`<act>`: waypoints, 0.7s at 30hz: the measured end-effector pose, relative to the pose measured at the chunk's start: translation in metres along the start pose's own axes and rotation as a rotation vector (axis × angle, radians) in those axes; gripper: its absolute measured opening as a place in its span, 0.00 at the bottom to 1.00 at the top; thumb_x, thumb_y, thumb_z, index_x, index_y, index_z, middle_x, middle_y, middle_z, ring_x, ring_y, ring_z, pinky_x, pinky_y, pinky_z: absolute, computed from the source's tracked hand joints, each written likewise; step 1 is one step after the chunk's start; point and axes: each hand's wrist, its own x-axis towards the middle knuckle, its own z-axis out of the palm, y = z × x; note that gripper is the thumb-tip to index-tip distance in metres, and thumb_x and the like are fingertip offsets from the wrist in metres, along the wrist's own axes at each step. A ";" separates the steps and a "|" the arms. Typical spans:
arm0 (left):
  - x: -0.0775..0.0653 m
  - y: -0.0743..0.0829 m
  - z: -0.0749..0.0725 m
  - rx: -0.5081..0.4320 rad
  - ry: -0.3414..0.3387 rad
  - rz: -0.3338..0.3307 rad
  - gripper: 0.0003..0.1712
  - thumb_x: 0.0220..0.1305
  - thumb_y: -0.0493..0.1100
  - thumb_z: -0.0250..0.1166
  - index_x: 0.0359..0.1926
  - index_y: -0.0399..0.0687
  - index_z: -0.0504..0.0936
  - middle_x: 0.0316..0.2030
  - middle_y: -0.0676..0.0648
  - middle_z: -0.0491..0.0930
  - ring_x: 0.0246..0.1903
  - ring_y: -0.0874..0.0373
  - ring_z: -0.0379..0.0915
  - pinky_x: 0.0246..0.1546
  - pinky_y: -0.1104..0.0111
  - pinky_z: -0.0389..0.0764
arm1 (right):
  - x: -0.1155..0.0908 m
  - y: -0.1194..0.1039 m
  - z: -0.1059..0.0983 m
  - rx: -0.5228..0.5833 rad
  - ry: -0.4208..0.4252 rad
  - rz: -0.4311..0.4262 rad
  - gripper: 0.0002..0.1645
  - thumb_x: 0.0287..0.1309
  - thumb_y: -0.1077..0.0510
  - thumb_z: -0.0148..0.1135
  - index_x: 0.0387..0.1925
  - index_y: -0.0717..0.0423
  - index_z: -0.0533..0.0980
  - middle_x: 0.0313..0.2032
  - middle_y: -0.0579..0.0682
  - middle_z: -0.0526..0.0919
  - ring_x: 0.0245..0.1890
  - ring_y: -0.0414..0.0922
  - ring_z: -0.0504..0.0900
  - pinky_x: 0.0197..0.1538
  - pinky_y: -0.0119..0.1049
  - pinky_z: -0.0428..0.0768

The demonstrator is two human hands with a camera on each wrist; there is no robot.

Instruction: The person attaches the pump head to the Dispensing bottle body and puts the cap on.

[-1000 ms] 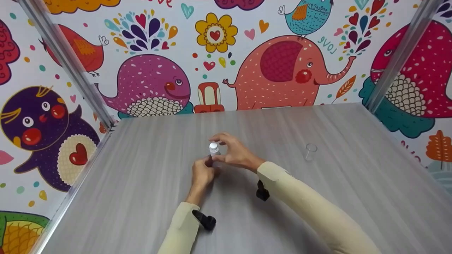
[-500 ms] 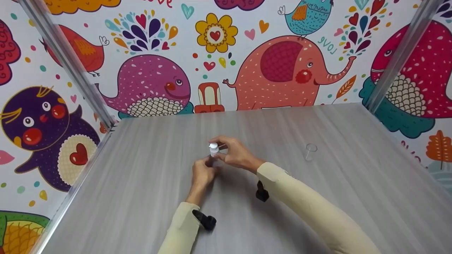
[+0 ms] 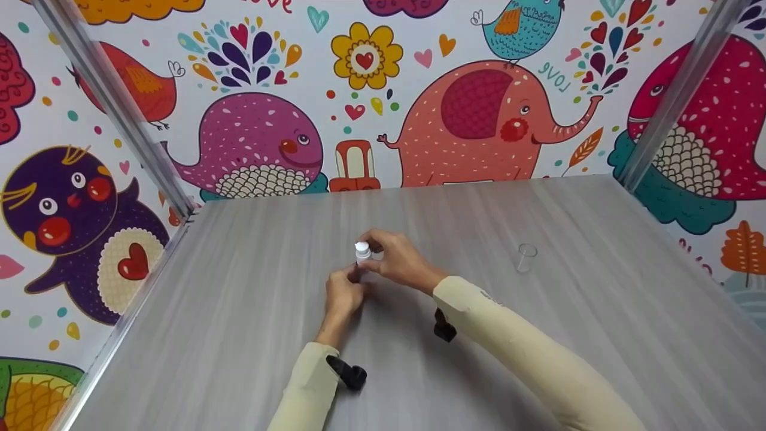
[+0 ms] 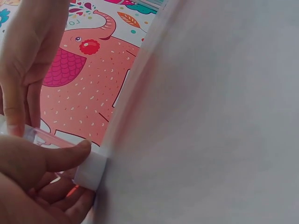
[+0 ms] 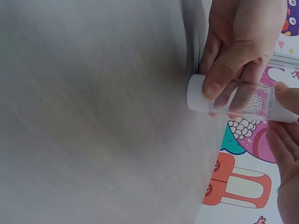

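A small clear bottle (image 5: 256, 103) is in both hands of the person, near the middle of the bench (image 3: 239, 311). It stands about upright, with its white base (image 5: 197, 93) down at the bench surface. The left hand (image 3: 345, 294) holds the lower part: in the right wrist view, its thumb lies over the edge of the base and its fingers are curled behind the transparent wall. The right hand (image 3: 402, 258) pinches the white top (image 3: 362, 247) between thumb and fingers, above the left hand.

To the right of the hands, well apart from them, a clear open cylinder (image 3: 526, 261) stands on the same bench. The person wears pale yellow sleeves (image 3: 520, 335), and a black device (image 3: 348, 374) is attached by the left wrist, another black device (image 3: 444, 330) by the right one. Behind the bench there is a wall panel (image 3: 413, 36) printed with colourful animals, among them an elephant (image 3: 467, 131) and a purple whale (image 3: 251, 134).
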 end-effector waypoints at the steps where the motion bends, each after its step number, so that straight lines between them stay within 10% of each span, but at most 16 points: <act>1: 0.000 0.000 0.000 0.003 0.003 0.003 0.19 0.44 0.24 0.63 0.39 0.38 0.88 0.21 0.49 0.74 0.27 0.54 0.66 0.30 0.66 0.67 | 0.000 0.000 0.001 -0.004 0.009 0.002 0.22 0.56 0.60 0.73 0.52 0.57 0.77 0.47 0.52 0.85 0.45 0.44 0.83 0.56 0.39 0.83; 13: 0.001 0.001 0.000 0.003 0.004 -0.025 0.15 0.43 0.25 0.64 0.34 0.37 0.88 0.22 0.49 0.75 0.27 0.56 0.66 0.29 0.67 0.67 | 0.000 -0.001 0.006 -0.016 0.040 0.050 0.24 0.53 0.57 0.75 0.50 0.57 0.77 0.43 0.51 0.84 0.44 0.45 0.83 0.53 0.40 0.83; 21: -0.001 0.000 0.002 -0.096 -0.011 -0.043 0.16 0.45 0.28 0.72 0.40 0.32 0.88 0.41 0.36 0.88 0.38 0.53 0.80 0.44 0.59 0.82 | 0.000 -0.003 0.004 0.101 0.015 0.240 0.37 0.52 0.45 0.75 0.59 0.56 0.74 0.46 0.51 0.84 0.46 0.46 0.82 0.54 0.39 0.83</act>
